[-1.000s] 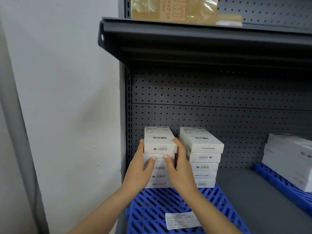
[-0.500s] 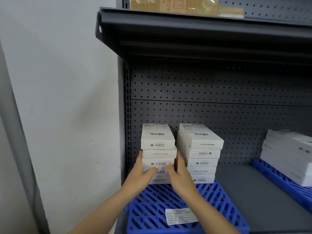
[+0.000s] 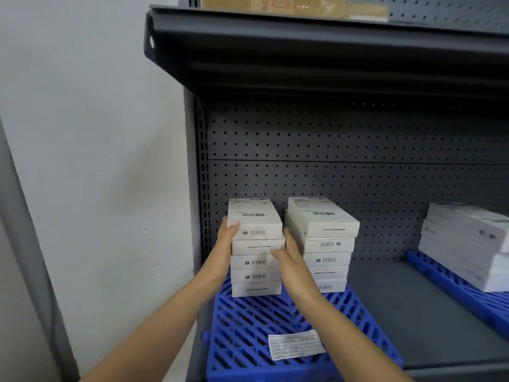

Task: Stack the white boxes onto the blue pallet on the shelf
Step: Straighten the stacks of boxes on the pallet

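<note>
I see the left stack of white boxes point(image 3: 254, 216) standing at the far left of the blue pallet point(image 3: 248, 323) on the shelf point(image 3: 399, 304), just beside a second stack point(image 3: 326, 245). The left hand point(image 3: 223, 249) and the right hand point(image 3: 292, 261) are spread flat and press its two sides, with the thumbs on the front faces.
</note>
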